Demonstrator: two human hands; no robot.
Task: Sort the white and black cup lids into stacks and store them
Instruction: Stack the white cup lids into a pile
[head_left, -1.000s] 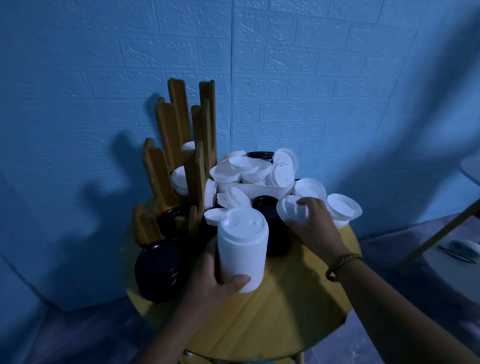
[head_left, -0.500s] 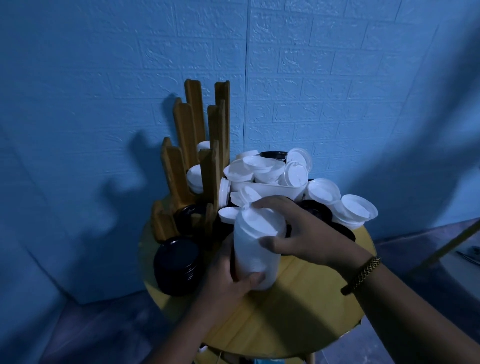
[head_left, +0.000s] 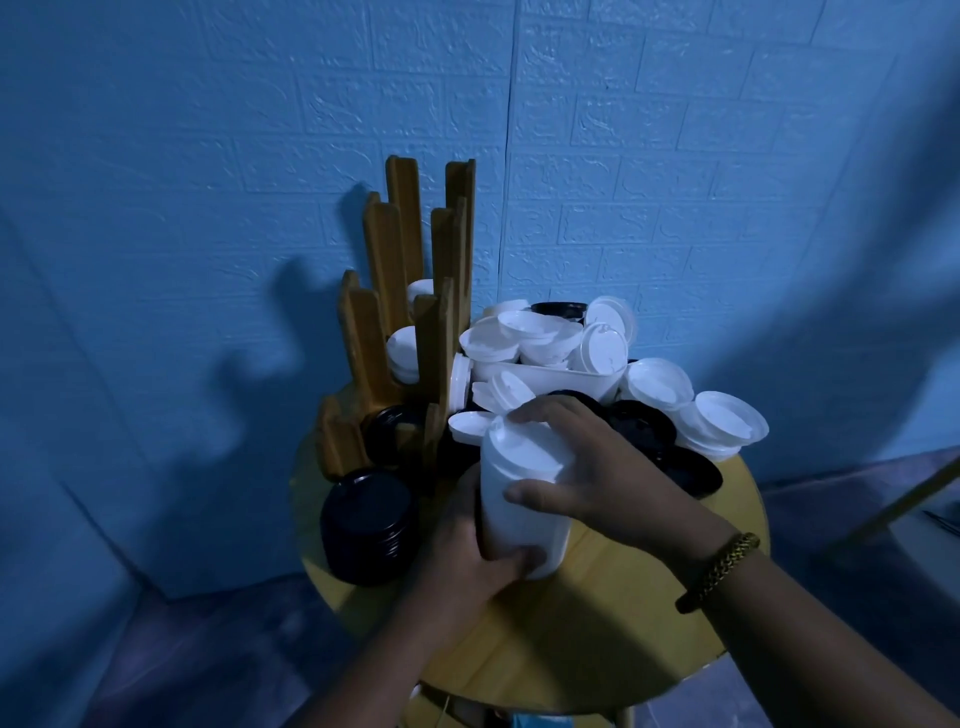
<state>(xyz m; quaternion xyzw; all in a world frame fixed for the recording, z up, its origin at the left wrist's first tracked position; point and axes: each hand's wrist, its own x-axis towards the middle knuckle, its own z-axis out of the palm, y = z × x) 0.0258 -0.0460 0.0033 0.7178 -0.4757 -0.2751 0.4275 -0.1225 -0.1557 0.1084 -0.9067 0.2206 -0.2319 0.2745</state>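
Note:
A tall stack of white lids (head_left: 519, 499) stands on the round wooden table (head_left: 597, 639). My left hand (head_left: 467, 551) grips its lower part from the left and below. My right hand (head_left: 587, 467) curls over the top of the stack, thumb on its front and fingers over the top lid. A stack of black lids (head_left: 366, 525) sits at the table's left edge. Loose white lids (head_left: 524, 338) fill a white tray (head_left: 545, 376) behind, and more white lids (head_left: 727, 423) and black lids (head_left: 641, 428) lie to the right.
A wooden slotted lid holder (head_left: 405, 312) stands at the table's back left, with white lids (head_left: 402, 351) and a black lid (head_left: 392, 423) in its slots. A blue brick-pattern wall is close behind. The floor drops away around the small table.
My right hand left the loose lids at the right with a white lid, brought it onto the stack, and now clasps the stack's top. The left hand kept its hold.

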